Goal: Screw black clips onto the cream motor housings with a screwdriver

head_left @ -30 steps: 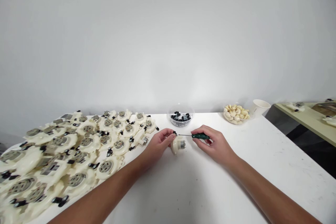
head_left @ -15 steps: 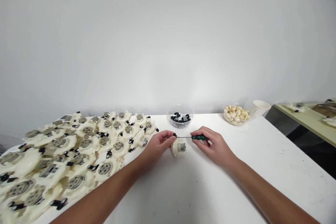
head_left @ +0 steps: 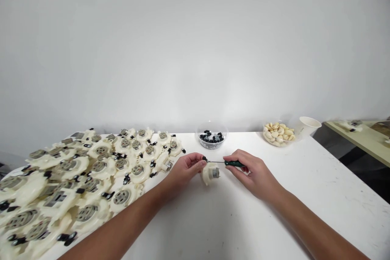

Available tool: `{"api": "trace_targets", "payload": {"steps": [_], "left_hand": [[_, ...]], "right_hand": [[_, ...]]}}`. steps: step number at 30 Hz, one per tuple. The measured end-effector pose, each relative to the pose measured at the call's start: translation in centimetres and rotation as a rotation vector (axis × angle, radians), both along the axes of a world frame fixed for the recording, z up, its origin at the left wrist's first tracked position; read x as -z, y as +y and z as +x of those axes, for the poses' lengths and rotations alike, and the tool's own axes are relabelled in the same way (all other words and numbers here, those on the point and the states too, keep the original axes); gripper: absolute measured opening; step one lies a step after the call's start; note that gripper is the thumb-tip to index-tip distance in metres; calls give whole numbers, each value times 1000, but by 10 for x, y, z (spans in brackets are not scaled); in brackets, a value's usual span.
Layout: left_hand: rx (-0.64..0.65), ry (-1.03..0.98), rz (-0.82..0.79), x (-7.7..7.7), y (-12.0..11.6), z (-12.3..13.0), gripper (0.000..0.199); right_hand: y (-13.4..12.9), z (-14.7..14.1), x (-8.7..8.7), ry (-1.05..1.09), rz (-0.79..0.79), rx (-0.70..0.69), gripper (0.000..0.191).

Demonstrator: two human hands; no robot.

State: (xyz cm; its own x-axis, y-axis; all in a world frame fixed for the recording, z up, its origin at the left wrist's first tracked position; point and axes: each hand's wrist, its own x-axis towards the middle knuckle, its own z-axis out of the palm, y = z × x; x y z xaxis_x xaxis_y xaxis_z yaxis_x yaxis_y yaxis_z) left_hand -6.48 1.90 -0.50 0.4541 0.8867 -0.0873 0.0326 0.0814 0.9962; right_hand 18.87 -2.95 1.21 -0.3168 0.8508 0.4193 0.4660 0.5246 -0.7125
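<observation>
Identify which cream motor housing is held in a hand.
The cream housing held by the left hand, its grey motor facing the right hand, which grips a green screwdriver. The other housings lie spread out, in neither hand.

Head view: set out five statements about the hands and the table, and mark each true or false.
1. The right hand grips a green-handled screwdriver. True.
2. The left hand is empty. False: it holds a cream motor unit.
3. More motor units lie on the left side of the table. True.
4. The white cup stands left of the cream pieces. False: it is to their right.
5. A clear bowl holds black parts. True.
</observation>
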Motion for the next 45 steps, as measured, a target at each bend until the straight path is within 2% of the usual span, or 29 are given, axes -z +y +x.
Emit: {"api": "trace_targets", "payload": {"steps": [6, 11, 13, 17, 22, 27, 32, 38, 45], "left_hand": [[-17, -14, -3, 2, 0, 0, 30], [17, -4, 19, 0, -4, 0, 33], [24, 36, 70, -1, -5, 0, 32], [-53, 175, 235, -1, -4, -3, 28], [-65, 303, 373, -6, -1, -7, 23], [-88, 357, 433, -9, -3, -8, 21], [-79, 381, 501, -12, -6, -7, 18], [-47, 374, 500, -13, -9, -5, 19], [-49, 353, 523, -14, -12, -4, 16]], "right_hand": [[-1, 2, -2, -88, -6, 37, 23], [-3, 2, -9, -137, -140, 76, 24], [-4, 1, -12, -119, -206, 81, 26], [-5, 0, -13, -1, -275, 44, 17], [-1, 0, -8, 75, -257, 24, 17], [-1, 0, -4, -42, -248, 131, 24], [2, 1, -4, -51, -300, 123, 36], [4, 4, -4, 25, -272, 57, 25], [3, 1, -3, -29, -232, 94, 25]]}}
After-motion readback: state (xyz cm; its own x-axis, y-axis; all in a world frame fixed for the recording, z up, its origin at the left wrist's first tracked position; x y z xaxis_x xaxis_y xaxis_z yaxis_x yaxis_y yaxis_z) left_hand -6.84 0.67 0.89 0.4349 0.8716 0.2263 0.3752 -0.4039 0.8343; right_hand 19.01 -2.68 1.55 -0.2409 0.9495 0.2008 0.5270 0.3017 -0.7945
